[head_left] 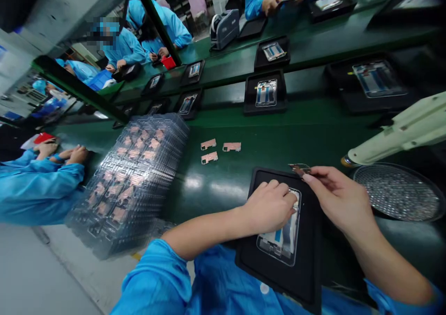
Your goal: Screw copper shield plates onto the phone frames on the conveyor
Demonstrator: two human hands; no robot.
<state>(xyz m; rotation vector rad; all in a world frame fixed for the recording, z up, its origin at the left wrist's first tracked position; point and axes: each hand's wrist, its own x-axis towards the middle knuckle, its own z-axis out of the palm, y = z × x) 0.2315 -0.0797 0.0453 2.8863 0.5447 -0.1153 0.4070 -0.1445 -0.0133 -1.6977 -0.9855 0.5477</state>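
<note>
the left hand point(268, 207) lies palm down on a slim rectangular phone frame of silver metal point(278, 243), its fingers curled toward the frame's far right edge. whether it is clenching the frame or only pressing on it, i cannot tell. the frame lies flat in a black rectangular tray point(306, 254) at the near side of the bench. the right hand point(339, 196) is just to the right, thumb and fingers pinched firmly on a small copper-coloured metal plate point(298, 168), which it holds over the tray's far rim. three more small copper-coloured plates point(209, 157) lie apart on the glossy green workbench point(209, 194), left of the tray. further left stands a tall stack of clear plastic trays point(132, 175) loaded with copper-coloured plates. to the right sit a round wire-mesh dish point(397, 192) and a pale green plastic tool body point(397, 131). toward the far side, black trays point(265, 108) hold more phone frames point(265, 93). a co-worker's hands point(62, 154), with blue sleeves, rest at the left.
</note>
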